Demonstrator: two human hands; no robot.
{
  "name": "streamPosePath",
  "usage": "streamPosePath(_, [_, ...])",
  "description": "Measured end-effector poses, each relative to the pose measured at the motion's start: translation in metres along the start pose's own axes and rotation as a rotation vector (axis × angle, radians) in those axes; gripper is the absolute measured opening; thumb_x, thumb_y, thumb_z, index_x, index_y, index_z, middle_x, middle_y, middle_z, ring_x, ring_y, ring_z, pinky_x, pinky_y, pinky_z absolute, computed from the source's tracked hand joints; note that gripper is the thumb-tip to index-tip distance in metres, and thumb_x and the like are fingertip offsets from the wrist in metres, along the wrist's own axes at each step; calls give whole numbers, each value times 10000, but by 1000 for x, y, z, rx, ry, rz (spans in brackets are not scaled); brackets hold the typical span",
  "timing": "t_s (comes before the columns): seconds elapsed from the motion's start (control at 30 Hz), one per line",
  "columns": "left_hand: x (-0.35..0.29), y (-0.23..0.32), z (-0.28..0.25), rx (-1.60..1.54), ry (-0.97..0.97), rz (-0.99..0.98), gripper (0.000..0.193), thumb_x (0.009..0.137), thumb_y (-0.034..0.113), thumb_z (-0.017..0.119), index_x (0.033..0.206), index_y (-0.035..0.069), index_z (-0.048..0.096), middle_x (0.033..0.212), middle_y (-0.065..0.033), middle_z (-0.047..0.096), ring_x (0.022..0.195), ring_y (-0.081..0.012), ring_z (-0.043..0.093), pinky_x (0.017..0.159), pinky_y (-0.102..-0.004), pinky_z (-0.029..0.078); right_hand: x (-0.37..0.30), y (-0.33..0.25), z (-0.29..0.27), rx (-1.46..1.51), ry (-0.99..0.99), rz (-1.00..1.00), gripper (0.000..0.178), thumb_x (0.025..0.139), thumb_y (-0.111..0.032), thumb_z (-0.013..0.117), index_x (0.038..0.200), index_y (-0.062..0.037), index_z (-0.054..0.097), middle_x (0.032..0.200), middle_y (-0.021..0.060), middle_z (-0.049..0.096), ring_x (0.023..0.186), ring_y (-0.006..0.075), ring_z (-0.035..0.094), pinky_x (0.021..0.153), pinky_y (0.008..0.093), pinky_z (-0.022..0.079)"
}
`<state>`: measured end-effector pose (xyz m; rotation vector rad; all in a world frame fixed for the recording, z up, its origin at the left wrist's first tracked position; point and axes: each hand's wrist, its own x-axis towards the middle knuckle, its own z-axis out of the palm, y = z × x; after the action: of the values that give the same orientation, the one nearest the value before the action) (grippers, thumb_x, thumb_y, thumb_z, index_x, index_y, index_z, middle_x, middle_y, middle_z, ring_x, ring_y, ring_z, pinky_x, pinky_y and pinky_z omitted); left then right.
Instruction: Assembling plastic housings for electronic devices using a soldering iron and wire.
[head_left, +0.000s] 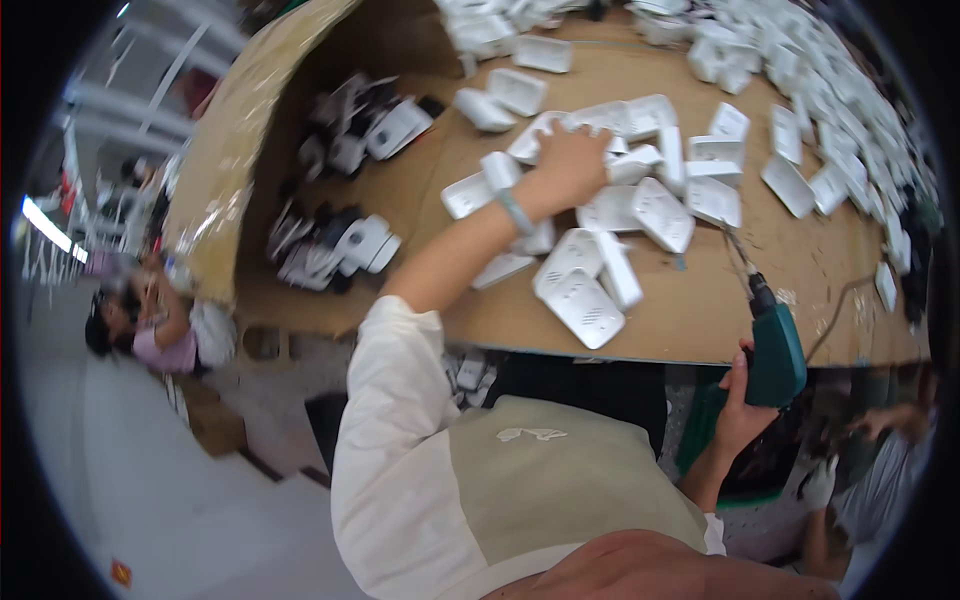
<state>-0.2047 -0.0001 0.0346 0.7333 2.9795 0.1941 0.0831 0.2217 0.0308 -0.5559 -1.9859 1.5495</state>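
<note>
My left hand (574,160) reaches over a loose group of white plastic housings (586,308), its fingers spread and touching the ones at the far side. A grey-green band circles that wrist. Some housings are shallow trays lying open side up; others lie face down and show slots or holes. At the table's near edge on the right, my right hand (740,412) grips a green electric screwdriver (778,350) by its handle. Its bit points away from me, close to a white housing (713,202). Whatever lies under my left palm is hidden.
A cardboard box (262,120) on its side at the left holds white and black parts (352,245). White housings (810,70) are heaped along the far right. A dark cable (845,300) crosses the cardboard-covered table (700,325). Other people sit at far left (165,330) and lower right (890,480).
</note>
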Motion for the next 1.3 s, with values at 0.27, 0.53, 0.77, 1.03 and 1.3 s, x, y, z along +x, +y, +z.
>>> streamPosePath(0.27, [-61, -76, -34, -134, 737, -102, 402, 755, 42, 657, 1157, 53, 668, 1272, -188, 628, 1134, -369, 600, 917, -537, 480, -16, -8, -1, 70, -44, -57, 205, 959, 23, 645, 1157, 77, 643, 1060, 112, 714, 612, 66, 524, 563, 220, 416])
streamPosePath(0.53, [-79, -247, 21, 247, 490, -555, 300, 890, 184, 689, 1144, 43, 615, 1220, -170, 629, 1184, -391, 575, 939, -526, 498, -24, -16, -6, 58, -33, -111, 215, 951, 32, 648, 1161, 77, 641, 1056, 126, 712, 609, 71, 522, 549, 221, 413])
streamPosePath(0.77, [-157, -169, -30, -262, 620, -471, 455, 811, 287, 828, 1100, -16, 652, 965, -247, 724, 904, -419, 712, 784, -470, 558, -24, -23, -6, 56, -32, -100, 209, 938, 50, 642, 1147, 66, 635, 1037, 123, 713, 596, 75, 519, 553, 220, 413])
streamPosePath(1.03, [-225, -147, 34, -854, 994, -496, 438, 969, 158, 712, 1294, -24, 483, 1206, -154, 647, 1024, -209, 650, 926, -331, 521, -26, -18, -6, 113, -70, -99, 250, 929, 62, 648, 1178, 69, 626, 1058, 143, 711, 592, 77, 517, 550, 224, 414])
streamPosePath(1.3, [-275, -78, 29, -268, 726, -633, 561, 978, 162, 647, 1457, -28, 427, 1342, -285, 460, 1148, -411, 575, 1023, -463, 437, -28, -16, -3, 124, -128, -98, 260, 936, 61, 636, 1196, 78, 620, 1093, 169, 711, 601, 88, 526, 562, 233, 422])
